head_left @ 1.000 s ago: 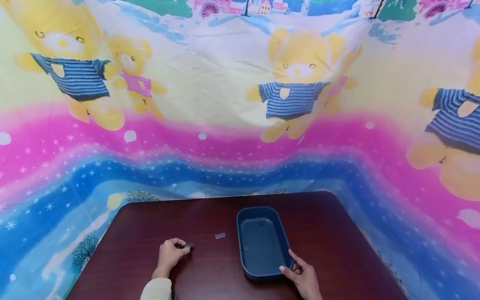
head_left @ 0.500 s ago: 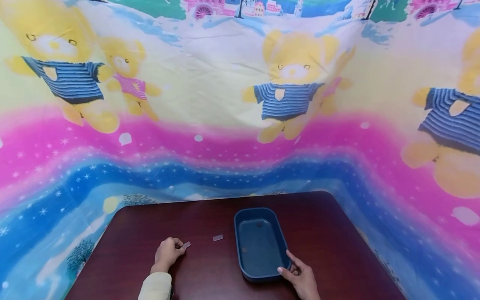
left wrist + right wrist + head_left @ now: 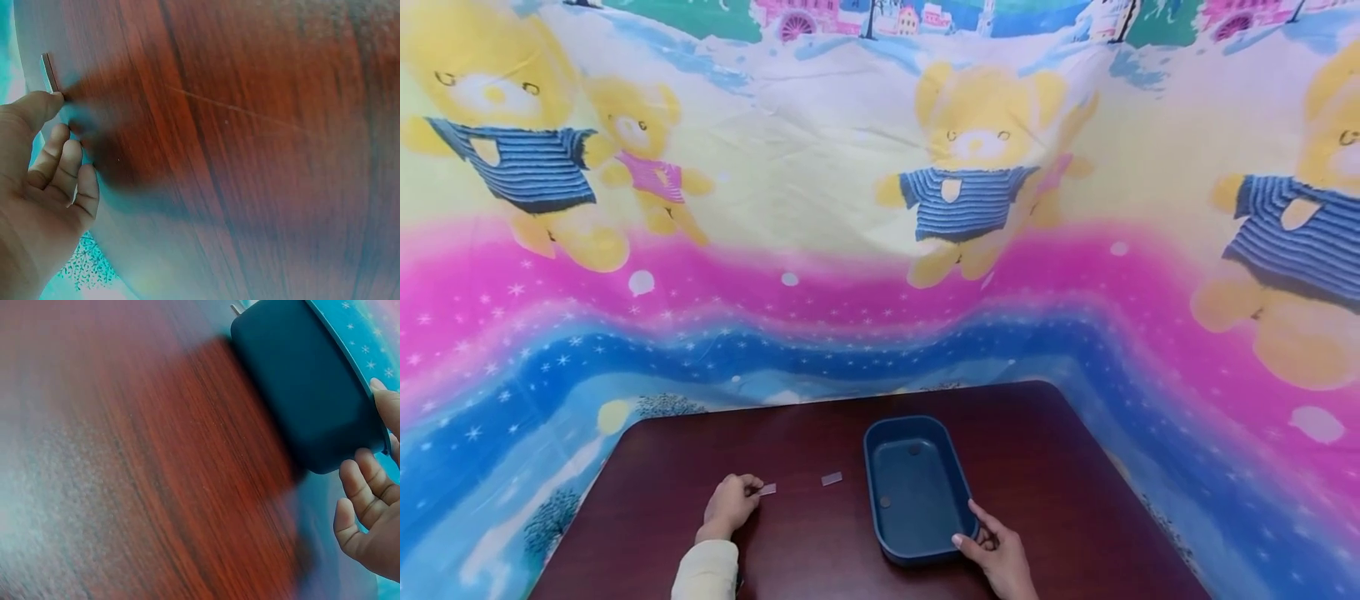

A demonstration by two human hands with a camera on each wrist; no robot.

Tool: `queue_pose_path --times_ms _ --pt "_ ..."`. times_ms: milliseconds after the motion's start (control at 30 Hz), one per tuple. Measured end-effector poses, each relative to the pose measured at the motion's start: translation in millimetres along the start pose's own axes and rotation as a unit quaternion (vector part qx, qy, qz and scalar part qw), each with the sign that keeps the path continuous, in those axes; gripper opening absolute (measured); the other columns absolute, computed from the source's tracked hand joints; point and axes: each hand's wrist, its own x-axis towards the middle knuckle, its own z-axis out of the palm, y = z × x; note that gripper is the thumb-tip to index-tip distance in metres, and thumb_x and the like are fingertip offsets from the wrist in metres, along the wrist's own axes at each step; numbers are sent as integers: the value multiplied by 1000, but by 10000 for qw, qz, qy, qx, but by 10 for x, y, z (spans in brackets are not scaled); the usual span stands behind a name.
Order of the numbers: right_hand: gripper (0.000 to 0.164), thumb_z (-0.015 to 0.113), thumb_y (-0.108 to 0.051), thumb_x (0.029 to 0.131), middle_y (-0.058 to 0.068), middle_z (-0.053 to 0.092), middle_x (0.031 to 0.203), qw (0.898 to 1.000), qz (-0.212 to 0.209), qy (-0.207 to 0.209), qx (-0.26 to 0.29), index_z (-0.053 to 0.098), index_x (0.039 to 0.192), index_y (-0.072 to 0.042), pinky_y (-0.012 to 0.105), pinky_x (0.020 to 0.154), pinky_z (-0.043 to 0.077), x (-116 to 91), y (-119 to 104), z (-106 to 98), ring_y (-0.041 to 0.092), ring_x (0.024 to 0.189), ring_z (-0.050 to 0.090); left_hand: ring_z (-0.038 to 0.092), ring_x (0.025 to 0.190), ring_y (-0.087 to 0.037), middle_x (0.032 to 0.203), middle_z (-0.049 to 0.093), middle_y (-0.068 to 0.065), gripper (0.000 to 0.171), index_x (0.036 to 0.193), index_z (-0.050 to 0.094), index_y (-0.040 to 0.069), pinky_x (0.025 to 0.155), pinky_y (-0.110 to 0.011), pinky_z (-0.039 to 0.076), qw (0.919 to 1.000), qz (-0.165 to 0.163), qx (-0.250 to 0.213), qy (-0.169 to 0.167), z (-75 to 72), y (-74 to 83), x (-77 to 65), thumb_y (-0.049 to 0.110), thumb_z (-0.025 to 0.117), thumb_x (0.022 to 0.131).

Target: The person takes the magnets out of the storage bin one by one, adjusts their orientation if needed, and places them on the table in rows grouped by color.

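Left hand (image 3: 730,502) pinches a thin plate (image 3: 768,489); right hand (image 3: 1004,557) grips the blue tray (image 3: 925,517).
I see it paler now than before (like the loose plate (image 3: 831,479)).

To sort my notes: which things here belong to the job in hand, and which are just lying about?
Likely in the job:
flat piece, in the left hand
blue tray, gripped by the right hand
second flat piece, untouched
maybe the two discs inside

Just around:
table
bear-print cloth
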Motion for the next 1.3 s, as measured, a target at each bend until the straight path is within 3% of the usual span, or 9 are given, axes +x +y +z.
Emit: queue_pose_path --times_ms 267,467,600,900,1100,1300 --pt "62 76 -21 77 4 48 64 10000 -25 31 65 52 133 -7 23 49 35 20 50 6 12 52 39 57 81 -28 88 61 -10 16 92 70 5 69 -44 46 9996 -165 -222 87 15 -11 -5 4 70 76" --pt "63 77 -20 76 4 47 65 9995 122 10 278 52 133 -7 23 47 33 16 85 -1 11 50 35 60 83 -29 90 63 -10 24 99 69 2 74 -46 45 9933 -484 -873 585 47 25 -61 8 71 76" --pt "63 77 -20 76 4 46 64 9993 174 4 329 52 133 -7 23 46 32 22 99 0 11 49 34 62 79 -24 90 60 -10 25 100 69 3 73 -44 46 9900 -450 -1020 866 99 131 -109 7 71 75" --pt "64 77 -19 77 2 44 64 9989 326 96 329 50 134 -8 23 50 34 63 -1 73 11 51 33 63 78 -26 95 59 -13 28 102 69 4 68 -39 49 9780 173 -1624 1298 229 643 -127 13 76 76" --pt "65 75 -13 77 3 45 62 9981 286 217 495 47 135 -3 23 48 32 17 -26 90 10 48 31 62 74 -25 94 59 -11 28 101 69 5 66 -36 49 9689 667 -1991 1310 357 985 -194 12 77 75" --pt "67 75 -12 77 2 45 60 9969 411 282 605 45 137 -4 24 47 35 -7 -48 118 11 48 36 58 82 -29 96 58 -8 32 103 69 6 71 -43 50 9592 895 -2383 1227 472 1332 -266 15 78 75"
